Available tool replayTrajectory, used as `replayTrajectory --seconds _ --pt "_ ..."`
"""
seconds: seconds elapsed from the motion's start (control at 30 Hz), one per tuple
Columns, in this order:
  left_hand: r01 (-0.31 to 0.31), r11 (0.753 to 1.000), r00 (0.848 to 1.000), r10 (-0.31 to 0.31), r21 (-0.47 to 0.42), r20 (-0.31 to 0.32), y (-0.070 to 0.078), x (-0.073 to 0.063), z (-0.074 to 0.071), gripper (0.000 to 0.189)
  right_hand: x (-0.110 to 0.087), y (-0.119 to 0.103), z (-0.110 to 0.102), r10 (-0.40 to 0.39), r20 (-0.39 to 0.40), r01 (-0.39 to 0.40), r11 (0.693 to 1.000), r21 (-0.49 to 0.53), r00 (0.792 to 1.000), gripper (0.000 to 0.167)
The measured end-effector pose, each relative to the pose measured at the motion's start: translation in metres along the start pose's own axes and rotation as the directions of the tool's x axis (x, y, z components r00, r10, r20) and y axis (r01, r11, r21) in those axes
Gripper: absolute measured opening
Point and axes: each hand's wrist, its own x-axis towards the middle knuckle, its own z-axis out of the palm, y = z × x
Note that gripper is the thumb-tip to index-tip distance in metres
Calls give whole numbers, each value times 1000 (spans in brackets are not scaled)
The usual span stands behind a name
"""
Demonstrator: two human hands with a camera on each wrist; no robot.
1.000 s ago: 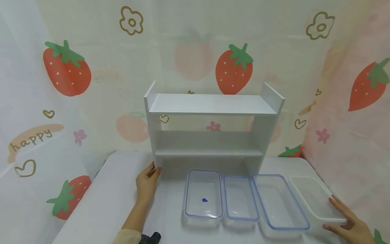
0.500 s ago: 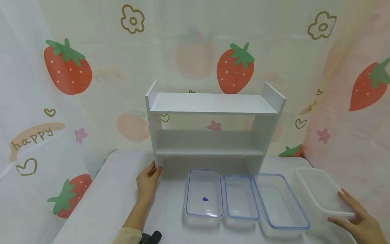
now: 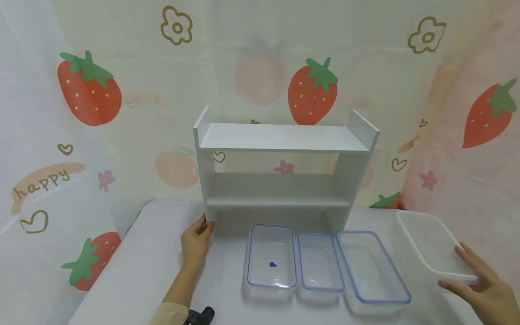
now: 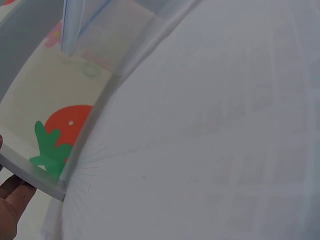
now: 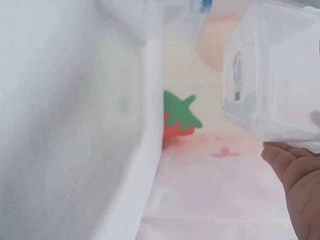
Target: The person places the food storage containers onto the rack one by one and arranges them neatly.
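Observation:
At the left, my left hand (image 3: 195, 243) holds the lower front edge of the white shelf rack's (image 3: 284, 137) side panel between thumb and fingers. The left wrist view shows fingers (image 4: 19, 196) on that panel edge. Over at the right, my right hand (image 3: 483, 284) grips the near end of a translucent plastic box (image 3: 434, 246) with a whitish lid, thumb on one side and fingers on the other. In the right wrist view this box (image 5: 287, 75) is raised off the white tabletop, with fingers against its side.
Three clear food containers with blue-rimmed lids stand in front of the rack: a left one (image 3: 271, 253), a smaller middle one (image 3: 321, 262) and a larger right one (image 3: 373, 266). Strawberry-print cloth (image 3: 260, 67) hangs behind and beside the white table (image 3: 134, 266).
My right hand has lifted the translucent box and shifted it right and away from the blue-rimmed containers. My left hand stays at the rack's side panel.

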Motion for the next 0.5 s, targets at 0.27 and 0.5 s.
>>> replayTrajectory --seconds 0.27,0.5 --pt "15 1000 1000 -15 -5 8 0 1 0 48 -1 -24 0 -30 -4 31 996 89 1000 89" --pt "5 1000 1000 -5 0 9 -1 1 -1 46 -3 -43 -2 -65 -18 67 987 147 998 89"
